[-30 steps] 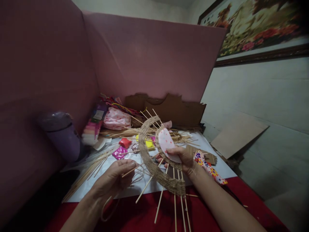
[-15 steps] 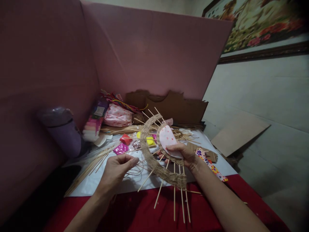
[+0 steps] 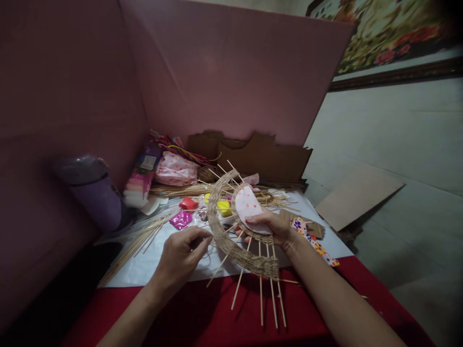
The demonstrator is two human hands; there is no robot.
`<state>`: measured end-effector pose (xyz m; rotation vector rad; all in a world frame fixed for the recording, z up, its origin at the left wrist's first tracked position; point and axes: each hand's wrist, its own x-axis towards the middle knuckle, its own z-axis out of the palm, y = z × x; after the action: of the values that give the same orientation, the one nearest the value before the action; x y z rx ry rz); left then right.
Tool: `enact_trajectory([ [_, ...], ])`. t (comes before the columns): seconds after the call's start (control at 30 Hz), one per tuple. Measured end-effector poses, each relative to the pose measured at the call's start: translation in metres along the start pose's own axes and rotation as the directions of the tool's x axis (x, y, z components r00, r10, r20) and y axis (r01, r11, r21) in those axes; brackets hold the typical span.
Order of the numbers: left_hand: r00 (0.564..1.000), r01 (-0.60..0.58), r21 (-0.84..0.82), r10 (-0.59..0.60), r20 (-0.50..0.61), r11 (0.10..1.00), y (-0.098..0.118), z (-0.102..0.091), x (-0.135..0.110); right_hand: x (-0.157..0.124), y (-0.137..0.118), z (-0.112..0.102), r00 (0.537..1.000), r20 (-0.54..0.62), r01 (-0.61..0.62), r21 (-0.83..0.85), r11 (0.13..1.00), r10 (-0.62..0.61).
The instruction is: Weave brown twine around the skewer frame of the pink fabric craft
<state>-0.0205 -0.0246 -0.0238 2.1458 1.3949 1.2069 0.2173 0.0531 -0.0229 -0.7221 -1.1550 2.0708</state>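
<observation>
A half-round woven fan (image 3: pixel 219 231) of brown twine bands on thin wooden sticks is held up over the table. Its small inner panel is pale pink fabric with red dots. My right hand (image 3: pixel 269 224) is closed on this panel, thumb in front and the other fingers partly hidden behind the weave. At the fan's outer band, on the left, my left hand (image 3: pixel 184 253) pinches what looks like a thin strand of twine (image 3: pixel 207 258), which loops below the fingertips. The stick ends stick out past the outer band.
Loose sticks (image 3: pixel 139 241) lie on the white sheet (image 3: pixel 159 270) at left. Behind the fan are red (image 3: pixel 188 203) and magenta packets (image 3: pixel 181 220). A purple bottle (image 3: pixel 96 197) stands at left, torn cardboard (image 3: pixel 260 156) at back, and floral fabric strips (image 3: pixel 318 248) at right.
My left hand has shifted slightly right and closer to the outer band, its fingertips now at the band's edge. The fan has moved slightly left, still in my right hand.
</observation>
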Motion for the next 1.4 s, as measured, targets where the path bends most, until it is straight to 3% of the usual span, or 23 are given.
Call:
enact_trajectory([
  [0.2, 0.959, -0.197, 0.182, 0.228, -0.166, 0.963, -0.003, 0.003, -0.001, 0.000, 0.000, 0.003, 1.000, 0.031, -0.003, 0.016, 1.000, 0.003],
  [0.4, 0.920, -0.199, 0.490, 0.333, -0.204, 0.849, -0.003, -0.002, -0.001, -0.001, -0.001, -0.002, 0.994, 0.100, -0.042, 0.011, 0.999, 0.041],
  [0.53, 0.927, -0.156, 0.517, 0.306, -0.218, 0.841, -0.005, -0.006, 0.001, -0.002, -0.001, -0.007, 0.989, 0.132, -0.066, 0.000, 0.998, 0.065],
  [0.63, 0.950, -0.112, 0.344, 0.202, -0.238, 0.932, -0.007, -0.009, 0.001, -0.003, -0.001, -0.012, 0.983, 0.167, -0.072, -0.003, 0.997, 0.071],
  [0.73, 0.970, -0.004, 0.019, 0.008, -0.244, 1.000, -0.009, -0.010, 0.001, -0.004, -0.003, -0.017, 0.980, 0.184, -0.087, 0.020, 0.996, 0.082],
  [0.83, 0.946, 0.225, -0.308, -0.284, -0.159, 0.924, -0.005, -0.010, 0.001, -0.005, -0.005, -0.021, 0.975, 0.194, -0.122, 0.039, 0.992, 0.112],
  [0.93, 0.893, 0.394, -0.443, -0.450, -0.025, 0.806, 0.003, -0.012, 0.003, -0.006, -0.006, -0.022, 0.964, 0.225, -0.155, 0.052, 0.986, 0.140],
  [1.2, 0.868, 0.453, -0.539, -0.489, 0.086, 0.710, 0.018, -0.013, 0.006, -0.008, -0.004, -0.016, 0.963, 0.251, -0.124, 0.068, 0.990, 0.103],
  [1.3, 0.885, 0.417, -0.573, -0.459, 0.078, 0.705, 0.018, -0.011, 0.007, -0.009, -0.005, -0.011, 0.965, 0.243, -0.114, 0.056, 0.992, 0.097],
  [1.4, 0.917, 0.357, -0.542, -0.395, 0.051, 0.761, 0.015, -0.010, 0.007, -0.010, -0.005, -0.009, 0.969, 0.231, -0.104, 0.061, 0.993, 0.088],
])
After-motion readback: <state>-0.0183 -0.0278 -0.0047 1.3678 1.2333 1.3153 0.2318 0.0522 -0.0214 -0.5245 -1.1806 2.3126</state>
